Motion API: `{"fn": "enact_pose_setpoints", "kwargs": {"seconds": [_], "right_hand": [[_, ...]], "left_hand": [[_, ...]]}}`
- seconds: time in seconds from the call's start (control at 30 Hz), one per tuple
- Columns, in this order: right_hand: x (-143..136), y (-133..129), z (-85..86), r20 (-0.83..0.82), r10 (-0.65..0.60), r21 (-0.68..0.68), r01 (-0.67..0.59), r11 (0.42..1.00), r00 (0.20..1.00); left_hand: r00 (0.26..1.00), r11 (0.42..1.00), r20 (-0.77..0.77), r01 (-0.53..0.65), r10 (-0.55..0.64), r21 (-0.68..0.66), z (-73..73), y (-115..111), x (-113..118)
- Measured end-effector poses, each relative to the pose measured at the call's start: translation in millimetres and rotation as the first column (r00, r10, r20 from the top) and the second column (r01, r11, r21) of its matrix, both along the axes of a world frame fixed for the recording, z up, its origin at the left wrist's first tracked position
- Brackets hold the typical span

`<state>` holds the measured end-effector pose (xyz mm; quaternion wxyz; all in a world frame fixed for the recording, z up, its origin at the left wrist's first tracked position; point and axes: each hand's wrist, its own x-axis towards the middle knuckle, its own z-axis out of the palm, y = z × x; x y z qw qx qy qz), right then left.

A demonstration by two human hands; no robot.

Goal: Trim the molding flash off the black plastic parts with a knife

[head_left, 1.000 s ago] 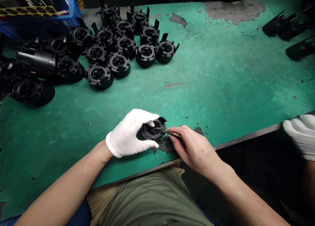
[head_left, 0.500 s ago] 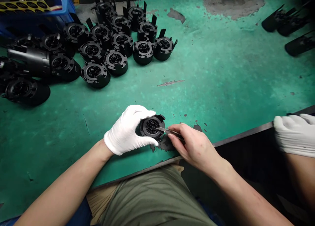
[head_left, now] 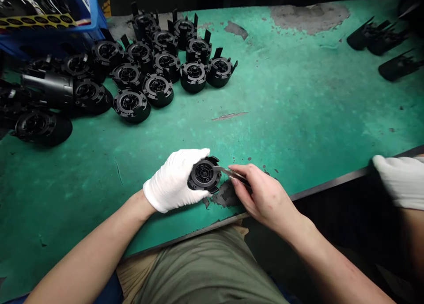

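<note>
A round black plastic part (head_left: 204, 173) is near the front edge of the green table, its ribbed round face turned up. Around its left side wraps my left hand (head_left: 177, 180), in a white glove, thumb and fingers gripping the rim. My bare right hand (head_left: 261, 189) pinches a slim metal-bladed knife (head_left: 228, 171) from the right. The blade tip lies at the part's upper right rim.
Several similar black parts (head_left: 158, 90) stand at the back left of the green table (head_left: 281, 118), beside a blue bin (head_left: 96, 13). More black parts (head_left: 394, 65) lie at the far right. Another person's white-gloved hand (head_left: 400, 178) is at the right edge.
The blade tip has moved from near the middle of the part's face to its upper right rim. The view has shifted slightly, and the other person's gloved hand has moved.
</note>
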<state>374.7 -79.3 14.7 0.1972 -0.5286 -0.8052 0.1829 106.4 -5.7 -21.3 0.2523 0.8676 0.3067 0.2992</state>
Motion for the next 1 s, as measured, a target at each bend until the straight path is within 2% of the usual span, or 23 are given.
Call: {"fn": "enact_pose_setpoints", "kwargs": {"seconds": [0.1,0.2,0.43,0.77,1.0], "right_hand": [[9.2,1.6,-3.5,0.013,-0.028,0.014,0.028,1.000,1.000],[21.8,3.0,-6.6,0.032,-0.071,0.024,0.070,0.997,0.997],[43.4,1.8,-10.0,0.085,-0.145,0.082,0.138,0.987,0.986],[48.1,4.6,-13.5,0.022,-0.193,0.106,0.190,0.976,0.981],[54.2,4.5,-13.8,0.068,-0.214,0.117,0.206,0.972,0.974]], "left_hand": [[0.995,0.995,0.010,-0.095,0.095,0.018,-2.6,-1.1,-1.9],[0.991,0.991,0.008,-0.132,0.132,0.012,-5.7,-1.3,-3.9],[0.992,0.992,-0.004,-0.129,0.129,-0.011,-5.5,-1.2,-4.0],[0.992,0.990,-0.024,-0.129,0.128,-0.061,-5.2,-2.6,-6.0],[0.992,0.990,-0.032,-0.126,0.124,-0.060,-5.3,-2.5,-6.2]]}}
